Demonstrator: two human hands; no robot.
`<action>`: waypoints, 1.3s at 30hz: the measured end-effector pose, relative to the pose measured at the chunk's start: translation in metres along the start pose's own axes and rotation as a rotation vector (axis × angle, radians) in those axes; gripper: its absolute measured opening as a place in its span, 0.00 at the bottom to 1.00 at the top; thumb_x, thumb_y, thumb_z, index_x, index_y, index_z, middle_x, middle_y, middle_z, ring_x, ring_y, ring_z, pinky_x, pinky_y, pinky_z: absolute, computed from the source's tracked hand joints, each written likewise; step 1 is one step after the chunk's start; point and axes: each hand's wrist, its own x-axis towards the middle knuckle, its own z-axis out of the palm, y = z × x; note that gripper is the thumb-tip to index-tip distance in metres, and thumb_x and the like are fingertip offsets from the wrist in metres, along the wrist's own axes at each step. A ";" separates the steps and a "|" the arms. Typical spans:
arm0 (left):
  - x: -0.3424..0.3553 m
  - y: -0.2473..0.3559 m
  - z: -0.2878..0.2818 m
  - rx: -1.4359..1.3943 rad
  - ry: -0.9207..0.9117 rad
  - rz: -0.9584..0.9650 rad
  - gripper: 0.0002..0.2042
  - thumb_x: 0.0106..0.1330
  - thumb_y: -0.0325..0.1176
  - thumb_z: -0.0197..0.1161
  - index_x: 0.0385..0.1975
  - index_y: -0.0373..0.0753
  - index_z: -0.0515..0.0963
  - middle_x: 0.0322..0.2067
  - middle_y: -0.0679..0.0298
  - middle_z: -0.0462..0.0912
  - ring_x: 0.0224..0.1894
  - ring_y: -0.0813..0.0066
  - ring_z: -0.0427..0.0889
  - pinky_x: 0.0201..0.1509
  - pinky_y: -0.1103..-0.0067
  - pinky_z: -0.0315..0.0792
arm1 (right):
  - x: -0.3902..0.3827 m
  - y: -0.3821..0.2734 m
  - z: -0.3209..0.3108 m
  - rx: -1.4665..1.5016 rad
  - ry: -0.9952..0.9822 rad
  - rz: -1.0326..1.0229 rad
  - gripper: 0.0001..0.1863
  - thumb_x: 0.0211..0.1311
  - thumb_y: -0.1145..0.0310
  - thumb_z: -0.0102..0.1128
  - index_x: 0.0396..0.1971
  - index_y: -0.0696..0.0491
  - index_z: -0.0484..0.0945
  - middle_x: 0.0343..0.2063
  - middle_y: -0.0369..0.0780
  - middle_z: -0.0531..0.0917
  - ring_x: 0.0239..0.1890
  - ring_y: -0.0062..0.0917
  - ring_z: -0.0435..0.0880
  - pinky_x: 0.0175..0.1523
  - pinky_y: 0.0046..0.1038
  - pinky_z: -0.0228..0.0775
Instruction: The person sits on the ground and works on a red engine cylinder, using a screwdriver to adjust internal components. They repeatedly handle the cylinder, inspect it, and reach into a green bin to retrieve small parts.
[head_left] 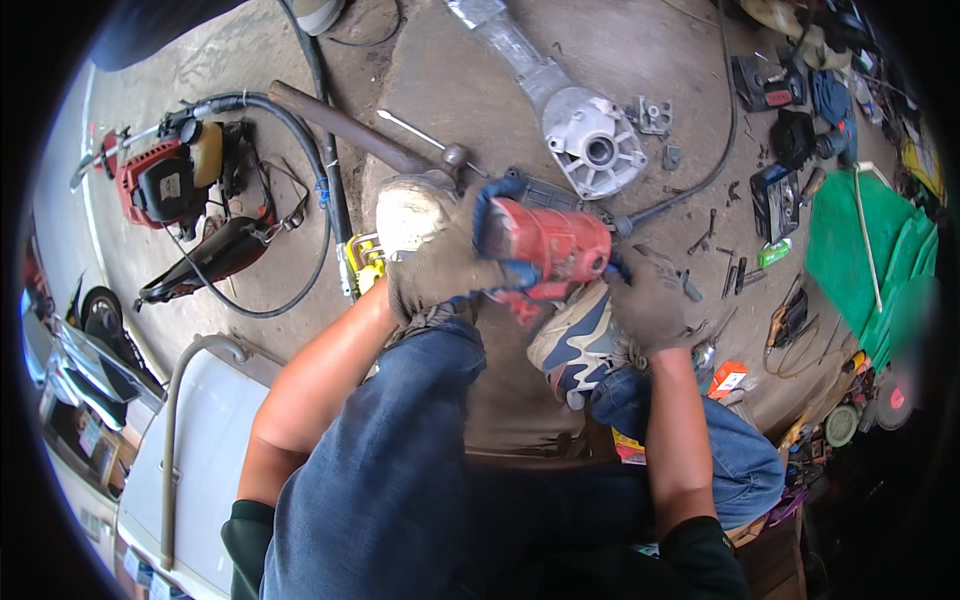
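Note:
A scuffed red power-tool motor housing (pixel 555 245) is held between my shoes, just above the floor. My left hand (pixel 440 262), in a grey-brown glove with blue fingertips, wraps its left side. At its right end, my gloved right hand (pixel 652 300) has its fingers curled against the rim; part of that grip is hidden. A black cable (pixel 665 208) runs away from beside the housing's right end. Just beyond lies a dark grey, flat part (pixel 545 195), partly covered by the housing. Farther off rests a silver metal gear housing (pixel 590 140) with a long arm.
A hammer (pixel 350 128) and a screwdriver (pixel 410 128) lie ahead. A red-and-black engine (pixel 165 180) with a hose stands left. On the right are scattered bolts, an orange box (pixel 728 378), a green sheet (pixel 860 260) and crowded tools. A white panel (pixel 205 430) is near left.

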 end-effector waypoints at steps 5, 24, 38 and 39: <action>0.017 0.011 0.023 0.030 0.294 -0.176 0.42 0.55 0.23 0.77 0.71 0.37 0.62 0.55 0.61 0.78 0.56 0.78 0.76 0.61 0.80 0.73 | 0.001 -0.002 0.007 -0.096 -0.037 0.057 0.19 0.62 0.63 0.61 0.49 0.57 0.80 0.43 0.55 0.84 0.49 0.53 0.81 0.54 0.48 0.72; 0.016 -0.002 0.010 -0.025 0.238 -0.063 0.41 0.55 0.21 0.72 0.71 0.37 0.61 0.53 0.62 0.77 0.52 0.76 0.78 0.56 0.80 0.75 | 0.000 0.000 -0.020 0.080 -0.131 0.110 0.20 0.60 0.55 0.67 0.48 0.50 0.87 0.40 0.54 0.87 0.45 0.48 0.87 0.51 0.41 0.78; 0.018 -0.010 0.015 -0.123 0.250 -0.026 0.40 0.56 0.19 0.69 0.71 0.37 0.60 0.58 0.60 0.75 0.58 0.72 0.76 0.63 0.76 0.73 | 0.016 0.015 0.007 0.223 -0.232 -0.031 0.19 0.64 0.65 0.58 0.54 0.51 0.82 0.41 0.57 0.85 0.46 0.54 0.84 0.53 0.45 0.76; 0.019 -0.009 0.014 -0.113 0.250 -0.033 0.40 0.56 0.19 0.69 0.71 0.36 0.60 0.58 0.59 0.75 0.58 0.72 0.76 0.63 0.76 0.73 | 0.022 0.016 0.014 0.246 -0.225 -0.062 0.19 0.64 0.65 0.58 0.53 0.53 0.82 0.41 0.57 0.85 0.46 0.55 0.84 0.53 0.45 0.76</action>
